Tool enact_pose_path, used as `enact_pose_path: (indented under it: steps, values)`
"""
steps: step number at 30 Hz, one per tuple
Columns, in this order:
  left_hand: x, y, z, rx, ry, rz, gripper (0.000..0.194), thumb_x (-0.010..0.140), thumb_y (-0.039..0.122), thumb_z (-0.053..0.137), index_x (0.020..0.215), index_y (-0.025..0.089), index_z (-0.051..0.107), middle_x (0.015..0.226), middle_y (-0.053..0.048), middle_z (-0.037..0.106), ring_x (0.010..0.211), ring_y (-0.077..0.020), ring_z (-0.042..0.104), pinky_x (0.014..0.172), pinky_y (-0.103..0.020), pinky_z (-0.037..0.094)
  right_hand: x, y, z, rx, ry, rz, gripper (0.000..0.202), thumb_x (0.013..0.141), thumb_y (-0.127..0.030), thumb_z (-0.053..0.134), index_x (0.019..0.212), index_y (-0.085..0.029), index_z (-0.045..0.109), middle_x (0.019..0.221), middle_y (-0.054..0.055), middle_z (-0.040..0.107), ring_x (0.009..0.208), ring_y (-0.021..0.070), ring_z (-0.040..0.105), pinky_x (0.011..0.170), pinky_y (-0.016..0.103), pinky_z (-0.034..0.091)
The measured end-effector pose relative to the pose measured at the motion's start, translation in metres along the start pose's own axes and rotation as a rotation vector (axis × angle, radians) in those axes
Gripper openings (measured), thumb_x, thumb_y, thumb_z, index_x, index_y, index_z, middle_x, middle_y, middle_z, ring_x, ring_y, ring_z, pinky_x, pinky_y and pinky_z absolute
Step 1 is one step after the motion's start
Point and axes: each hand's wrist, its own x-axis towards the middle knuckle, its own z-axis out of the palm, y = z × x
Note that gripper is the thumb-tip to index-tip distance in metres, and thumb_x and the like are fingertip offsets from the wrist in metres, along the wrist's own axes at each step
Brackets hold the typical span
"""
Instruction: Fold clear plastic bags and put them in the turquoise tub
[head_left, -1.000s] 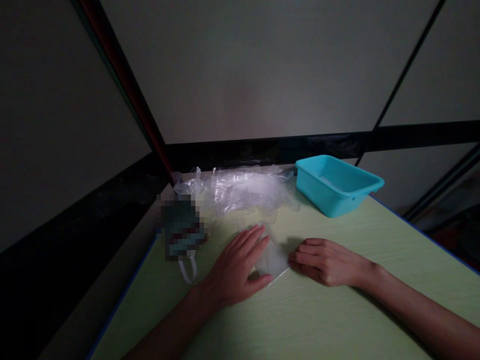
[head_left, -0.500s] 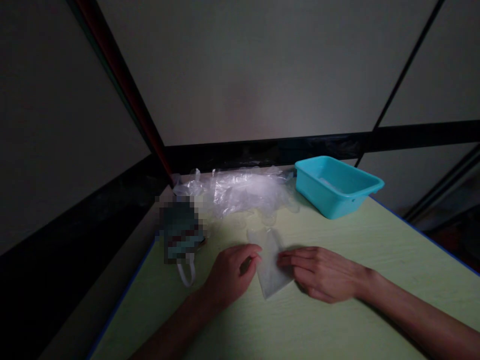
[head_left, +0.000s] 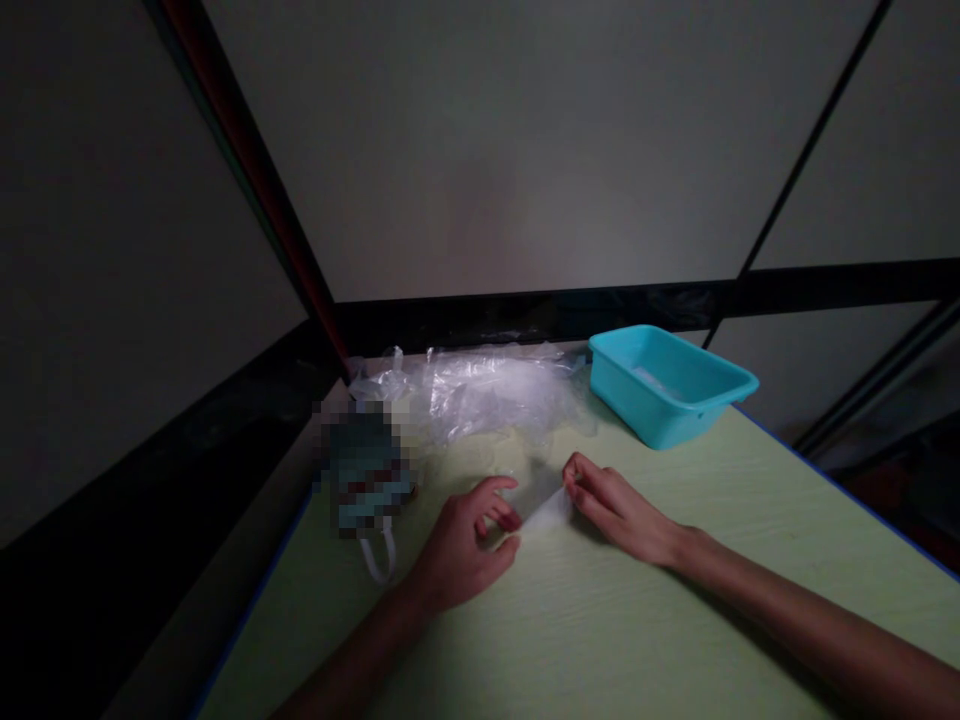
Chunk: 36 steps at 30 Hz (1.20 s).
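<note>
Between my hands is a thin, translucent folded plastic piece (head_left: 549, 512), its near edge raised off the table. My right hand (head_left: 611, 508) pinches its right-hand edge between thumb and fingers. To its left, my left hand (head_left: 469, 545) has thumb and fingers spread apart, with the fingertips beside the plastic's left end. Whether those fingertips touch it I cannot tell. Just beyond lies a loose heap of clear, crinkled plastic (head_left: 495, 392), with rounded, finger-like ends along its near side.
A turquoise plastic basin (head_left: 675, 420) stands at the back right of the pale green table (head_left: 600, 650). At the left lies a blurred-out dark item (head_left: 367, 465) with a white strap loop (head_left: 384, 555). Pale panels (head_left: 525, 150) rise behind the table.
My right hand has turned and moved away from me, lifting and folding the plastic piece, which lay flat before. My left hand's fingers have spread from a near pinch.
</note>
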Motion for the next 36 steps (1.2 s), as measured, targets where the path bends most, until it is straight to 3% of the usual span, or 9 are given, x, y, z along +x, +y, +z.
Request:
enact_pose_path:
  steps: [5,11,15,29,33,36]
  values:
    - [0.006,-0.009,0.009,-0.182,0.092,-0.167,0.047,0.062,0.009,0.058,0.106,0.017,0.045,0.066,0.006,0.053,0.057,-0.0103,0.058,0.051,-0.020,0.042,0.024,0.011,0.008,0.098,0.082,0.090,0.013,0.084,-0.026,0.035,0.073,-0.020,0.036,0.056,-0.006,0.038,0.049,0.0092,0.037,0.044,0.020,0.030]
    - [0.006,-0.016,0.014,-0.222,0.151,-0.162,0.076,0.066,0.004,0.052,0.127,0.024,0.012,0.072,0.009,0.047,0.048,-0.0051,0.053,0.048,-0.016,0.039,0.029,0.021,0.016,0.252,0.085,0.168,0.012,0.077,-0.028,0.043,0.078,-0.021,0.033,0.049,-0.010,0.034,0.040,0.0072,0.032,0.037,0.018,0.024]
    - [0.006,-0.018,0.014,-0.217,0.149,-0.163,0.083,0.065,0.002,0.051,0.129,0.028,0.004,0.074,0.009,0.046,0.049,-0.0044,0.054,0.049,-0.015,0.040,0.027,0.022,0.018,0.309,0.078,0.187,0.022,0.071,-0.028,0.049,0.079,-0.022,0.030,0.047,-0.012,0.035,0.038,0.0064,0.031,0.037,0.017,0.022]
    - [0.009,-0.015,0.009,-0.234,0.095,-0.192,0.085,0.064,0.001,0.052,0.129,0.029,0.005,0.073,0.009,0.044,0.050,-0.0044,0.052,0.049,-0.014,0.041,0.031,0.030,0.019,0.277,0.119,0.162,0.022,0.073,-0.027,0.049,0.079,-0.022,0.029,0.046,-0.012,0.037,0.038,0.0071,0.034,0.036,0.017,0.024]
    - [0.010,-0.014,0.008,-0.255,0.083,-0.186,0.085,0.064,0.000,0.051,0.129,0.029,0.004,0.073,0.009,0.044,0.049,-0.0040,0.051,0.048,-0.014,0.039,0.026,0.021,0.012,0.199,0.242,0.139,0.015,0.077,-0.026,0.047,0.076,-0.021,0.033,0.056,-0.006,0.046,0.047,0.0100,0.043,0.041,0.019,0.032]
    - [0.011,-0.013,0.008,-0.248,0.085,-0.196,0.086,0.063,0.000,0.052,0.129,0.028,0.004,0.072,0.010,0.043,0.048,-0.0039,0.050,0.049,-0.015,0.040,0.016,0.008,0.009,-0.045,0.279,0.037,0.005,0.082,-0.023,0.043,0.080,-0.019,0.045,0.073,0.003,0.056,0.063,0.0148,0.053,0.053,0.026,0.043]
